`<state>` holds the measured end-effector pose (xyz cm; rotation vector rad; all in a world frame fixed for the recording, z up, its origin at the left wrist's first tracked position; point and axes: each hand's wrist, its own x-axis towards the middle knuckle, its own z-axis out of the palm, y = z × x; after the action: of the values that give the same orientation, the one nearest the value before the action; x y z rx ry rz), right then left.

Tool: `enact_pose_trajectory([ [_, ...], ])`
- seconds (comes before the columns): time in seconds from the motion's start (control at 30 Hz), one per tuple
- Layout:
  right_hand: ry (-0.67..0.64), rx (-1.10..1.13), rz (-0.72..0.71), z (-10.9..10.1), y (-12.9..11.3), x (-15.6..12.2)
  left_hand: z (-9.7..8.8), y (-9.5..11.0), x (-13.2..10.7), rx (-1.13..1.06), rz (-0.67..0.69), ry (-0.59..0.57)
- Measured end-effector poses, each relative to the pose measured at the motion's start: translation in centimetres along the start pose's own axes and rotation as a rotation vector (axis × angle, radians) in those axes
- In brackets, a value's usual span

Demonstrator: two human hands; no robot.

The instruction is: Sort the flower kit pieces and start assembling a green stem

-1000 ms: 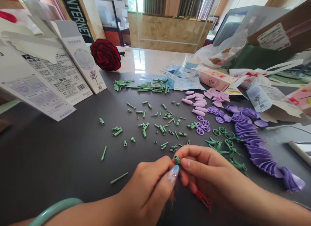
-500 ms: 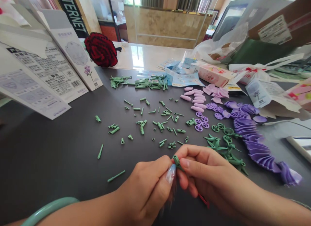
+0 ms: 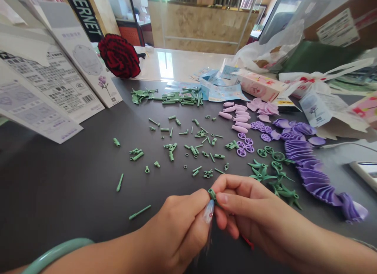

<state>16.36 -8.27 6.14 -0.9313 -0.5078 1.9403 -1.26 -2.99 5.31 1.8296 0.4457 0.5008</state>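
Observation:
Both my hands meet low in the middle of the dark table (image 3: 59, 195). My left hand (image 3: 179, 227) and my right hand (image 3: 244, 211) pinch the same small green plastic piece (image 3: 212, 194) between their fingertips. A pale green bangle (image 3: 59, 252) is on my left wrist. Several small green stem pieces (image 3: 191, 148) lie scattered just beyond my fingers. A long green rod (image 3: 139, 212) lies left of my left hand. Green leaf-like pieces (image 3: 279, 183) lie right of my right hand.
A row of purple petals (image 3: 312, 176) curves along the right. Pink petals (image 3: 238, 119) and purple discs (image 3: 246, 144) lie behind. A pile of green rods (image 3: 179, 97), white boxes (image 3: 53, 89) at left, a red knitted flower (image 3: 119, 56), pink box (image 3: 259, 85) and bags (image 3: 318, 81) crowd the back.
My hands have stayed together on the green piece, with slight finger shifts. The view has drifted a little, so the table's things sit slightly higher and further left.

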Motion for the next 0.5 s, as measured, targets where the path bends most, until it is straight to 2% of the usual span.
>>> enact_pose_trajectory([
  [0.37, 0.032, -0.024, -0.025, 0.11, 0.03, 0.15, 0.24, 0.13, 0.22, -0.091, -0.101, -0.057],
  [0.5, 0.036, -0.049, -0.024, 0.11, 0.04, 0.12, 0.15, -0.01, 0.37, -0.121, -0.097, -0.064],
])
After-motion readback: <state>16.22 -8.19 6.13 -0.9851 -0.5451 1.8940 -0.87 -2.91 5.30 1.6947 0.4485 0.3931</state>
